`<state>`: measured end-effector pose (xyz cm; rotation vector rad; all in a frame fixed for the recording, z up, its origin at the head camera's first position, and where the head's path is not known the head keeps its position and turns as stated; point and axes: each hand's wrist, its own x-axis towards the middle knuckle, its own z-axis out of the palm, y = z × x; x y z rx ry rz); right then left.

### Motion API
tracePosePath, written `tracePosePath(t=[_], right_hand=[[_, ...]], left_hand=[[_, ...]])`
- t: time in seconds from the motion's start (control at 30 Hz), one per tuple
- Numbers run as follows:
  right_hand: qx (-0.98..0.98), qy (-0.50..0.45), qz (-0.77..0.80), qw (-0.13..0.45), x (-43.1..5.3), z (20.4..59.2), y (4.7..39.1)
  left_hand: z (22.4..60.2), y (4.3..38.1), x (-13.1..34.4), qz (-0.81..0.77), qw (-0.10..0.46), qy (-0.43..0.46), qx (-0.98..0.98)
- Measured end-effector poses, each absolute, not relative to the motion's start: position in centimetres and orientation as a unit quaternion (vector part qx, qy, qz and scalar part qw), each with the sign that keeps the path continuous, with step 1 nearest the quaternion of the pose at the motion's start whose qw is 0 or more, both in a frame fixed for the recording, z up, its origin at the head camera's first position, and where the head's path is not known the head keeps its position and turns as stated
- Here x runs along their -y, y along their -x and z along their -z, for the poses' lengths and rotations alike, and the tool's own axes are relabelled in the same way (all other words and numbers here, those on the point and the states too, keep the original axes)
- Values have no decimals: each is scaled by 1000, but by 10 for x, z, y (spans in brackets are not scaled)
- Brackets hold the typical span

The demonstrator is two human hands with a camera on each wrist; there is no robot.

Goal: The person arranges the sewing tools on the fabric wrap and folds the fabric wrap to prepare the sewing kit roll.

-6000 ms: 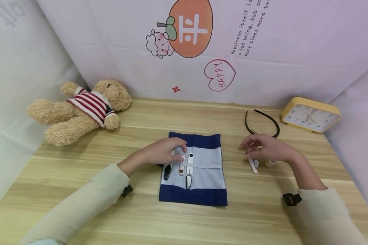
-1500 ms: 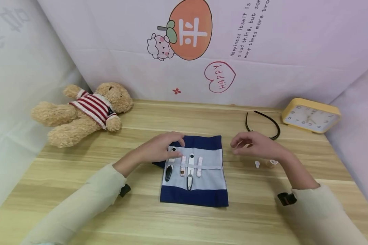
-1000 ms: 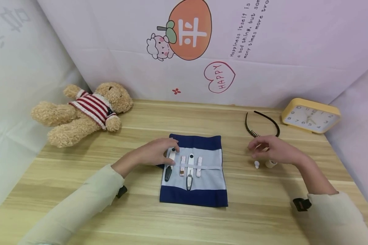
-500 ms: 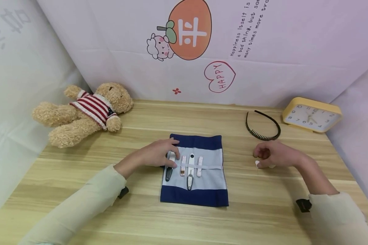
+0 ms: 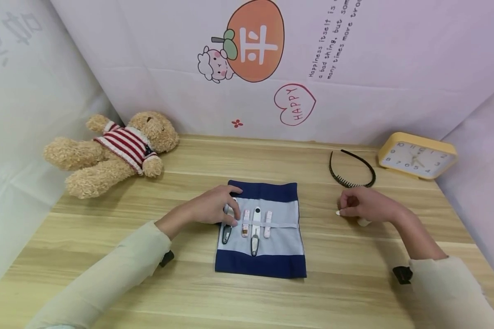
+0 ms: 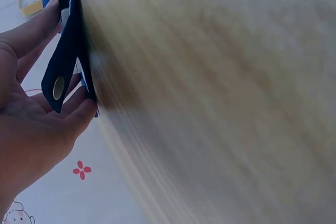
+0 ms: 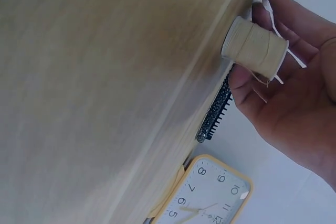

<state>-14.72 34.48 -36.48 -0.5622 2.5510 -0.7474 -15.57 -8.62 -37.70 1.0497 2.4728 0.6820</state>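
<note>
My left hand (image 5: 214,205) rests at the left edge of a navy fabric pouch (image 5: 260,266), its fingers loosely bent over a slim white tool with a dark end (image 5: 227,234). In the left wrist view, the pouch's snap flap (image 6: 59,85) hangs beside the palm. Under the pouch's elastic strap lie two pale pink patterned strips (image 5: 245,224) and a second white tool (image 5: 256,228). To the right, my right hand (image 5: 368,203) pinches a small white disc (image 5: 339,213) just above the table. A spool of cream thread (image 7: 254,48) stands beneath that palm, largely hidden in the head view.
Behind the right hand lies a black toothed headband (image 5: 354,183). A yellow alarm clock (image 5: 417,155) stands at the back right. At the back left, a teddy bear (image 5: 119,146) in a striped shirt lies by the wall. The wooden table (image 5: 189,292) reaches back to the printed backdrop.
Earlier, a patterned strip lay under my right hand; it is now in the pouch. The right hand then returned rightward and picked up the white disc. The left hand stays at the pouch's left side.
</note>
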Motion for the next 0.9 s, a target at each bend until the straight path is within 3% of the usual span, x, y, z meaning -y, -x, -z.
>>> tracePosePath(t=[0.23, 0.47, 0.9], right_hand=[[-925, 202, 291, 137, -333, 361, 150], [-907, 221, 345, 98, -305, 351, 157], [-866, 222, 433, 116, -255, 349, 167]], left_hand=[[379, 157, 84, -244, 195, -368, -876], [378, 158, 86, -261, 195, -358, -875], [381, 160, 88, -258, 195, -360, -875]])
